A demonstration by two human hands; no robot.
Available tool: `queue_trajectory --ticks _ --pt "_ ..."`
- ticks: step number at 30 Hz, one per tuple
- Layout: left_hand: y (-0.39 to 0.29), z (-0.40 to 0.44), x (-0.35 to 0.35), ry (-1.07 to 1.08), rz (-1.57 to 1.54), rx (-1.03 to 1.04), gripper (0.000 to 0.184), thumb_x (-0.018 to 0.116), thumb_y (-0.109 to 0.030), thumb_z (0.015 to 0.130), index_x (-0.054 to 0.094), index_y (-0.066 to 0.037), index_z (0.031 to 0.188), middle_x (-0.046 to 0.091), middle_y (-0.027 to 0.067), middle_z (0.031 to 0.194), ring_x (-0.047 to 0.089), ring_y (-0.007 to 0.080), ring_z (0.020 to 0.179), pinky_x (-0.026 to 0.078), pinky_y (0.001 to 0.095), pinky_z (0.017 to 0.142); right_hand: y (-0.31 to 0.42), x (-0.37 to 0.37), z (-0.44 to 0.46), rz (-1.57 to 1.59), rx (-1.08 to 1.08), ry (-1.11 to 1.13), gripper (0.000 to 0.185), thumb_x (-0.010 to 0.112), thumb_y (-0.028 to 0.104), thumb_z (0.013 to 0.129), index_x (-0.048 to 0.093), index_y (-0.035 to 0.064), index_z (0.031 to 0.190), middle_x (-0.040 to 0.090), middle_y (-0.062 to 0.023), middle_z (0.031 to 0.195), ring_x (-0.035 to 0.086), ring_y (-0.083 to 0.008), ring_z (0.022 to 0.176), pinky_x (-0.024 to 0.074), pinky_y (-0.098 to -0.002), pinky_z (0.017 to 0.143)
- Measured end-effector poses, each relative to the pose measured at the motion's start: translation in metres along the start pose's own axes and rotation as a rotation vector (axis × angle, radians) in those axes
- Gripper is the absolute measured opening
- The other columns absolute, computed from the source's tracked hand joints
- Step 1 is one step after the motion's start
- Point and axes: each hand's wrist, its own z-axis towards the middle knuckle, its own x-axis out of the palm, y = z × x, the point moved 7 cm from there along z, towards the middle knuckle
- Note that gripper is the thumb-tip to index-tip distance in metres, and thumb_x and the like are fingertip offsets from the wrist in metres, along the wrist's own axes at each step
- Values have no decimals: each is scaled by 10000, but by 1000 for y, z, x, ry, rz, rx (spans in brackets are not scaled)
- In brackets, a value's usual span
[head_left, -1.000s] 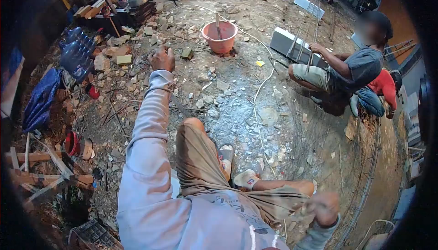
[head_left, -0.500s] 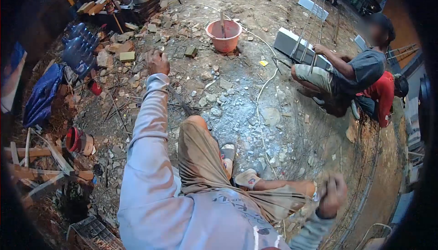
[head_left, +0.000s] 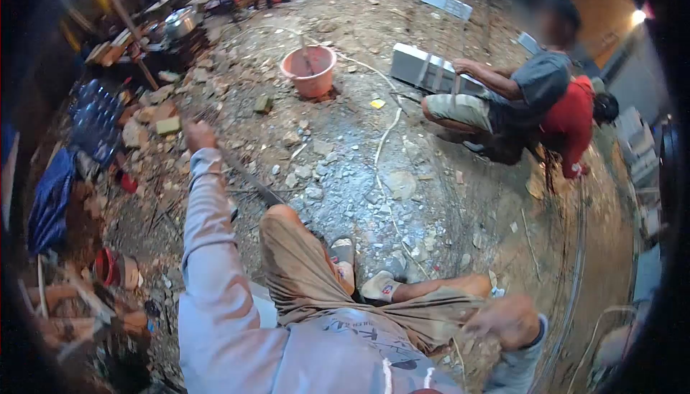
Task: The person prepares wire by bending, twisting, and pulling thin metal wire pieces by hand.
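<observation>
My left hand [head_left: 200,135] is closed, stretched out over the rubble at the left. From it a long, dark, flat bar [head_left: 248,173], somewhat blade-like, runs down toward my bent knee; its exact kind is unclear. Past the hand lies a yellowish block [head_left: 168,125], with a second small block [head_left: 263,103] farther right. My right hand [head_left: 507,322] hovers by my other knee, smeared by motion, so its fingers cannot be made out. Ahead stands an orange bucket [head_left: 309,81] with a stick in it.
One person [head_left: 535,81] sits at the right holding thin rods beside a grey-white block [head_left: 424,63]; another in red [head_left: 571,117] bends behind. A pale cable [head_left: 379,171] crosses the ground. Blue bottles [head_left: 97,121], a tarp [head_left: 52,204] and a red pail [head_left: 118,268] are at the left.
My left hand has moved down and left, the bar shifting with it. My right hand has swung lower and turned inward. The view has shifted, so the surroundings appear farther left.
</observation>
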Motion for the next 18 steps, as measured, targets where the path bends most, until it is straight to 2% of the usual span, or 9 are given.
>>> queue_trajectory --ticks 4,5,9,10,12,13,15,17,18 --pt "98 35 40 -223 -56 -256 352 551 -171 722 494 -16 1033 571 231 974 551 425 910 433 479 807 -48 -40 -9 -324 421 -734 135 527 103 797 621 31 861 602 -171 694 612 -266 610 477 -343 541" --pt "94 29 34 -223 -80 -286 380 521 -173 736 478 -9 1076 570 251 983 549 433 918 427 484 817 -75 -31 -12 -329 430 -752 135 527 103 797 621 31 861 602 -171 694 612 -266 610 477 -343 541" --pt "89 19 14 -168 -139 -409 423 412 -172 804 441 23 1177 553 291 1062 564 409 960 465 466 808 -134 61 -15 -625 425 42 159 511 103 798 616 61 910 619 -132 768 601 -247 629 467 -394 596" --pt "61 7 -8 -164 -138 -402 423 412 -172 804 441 23 1177 553 291 1062 564 409 960 465 466 808 -129 63 -16 -619 429 38 159 511 103 798 616 61 910 619 -132 768 601 -247 629 467 -394 596" --pt "23 -27 -40 -261 -616 -549 387 386 -170 826 476 40 1138 574 258 1049 602 355 910 509 430 742 -91 90 -23 124 233 386 174 513 107 814 619 28 928 635 -131 778 616 -254 665 474 -407 624" --pt "23 -32 -42 -298 -776 -598 378 377 -169 833 488 45 1125 581 247 1045 615 337 894 523 418 720 -81 78 -26 124 235 382 174 513 107 814 619 28 928 635 -131 778 616 -254 665 474 -407 624" --pt "82 -3 5 -89 -950 -662 342 371 -132 840 534 55 1074 625 191 968 641 300 797 539 373 691 -49 41 -34 397 -40 291 183 524 131 830 610 -18 894 646 -118 777 621 -250 658 480 -362 591" --pt "113 4 44 8 -1033 -713 328 373 -117 844 559 46 1060 646 153 946 646 281 797 540 351 690 -62 0 -57 496 6 -238 225 533 167 828 616 -24 914 623 -122 776 603 -197 716 472 -333 683" --pt "121 2 57 25 -1049 -727 325 376 -116 845 563 40 1061 648 143 948 644 278 813 538 348 695 -76 -11 -59 434 231 -500 214 532 163 818 617 -15 902 621 -120 765 604 -186 715 470 -328 672"
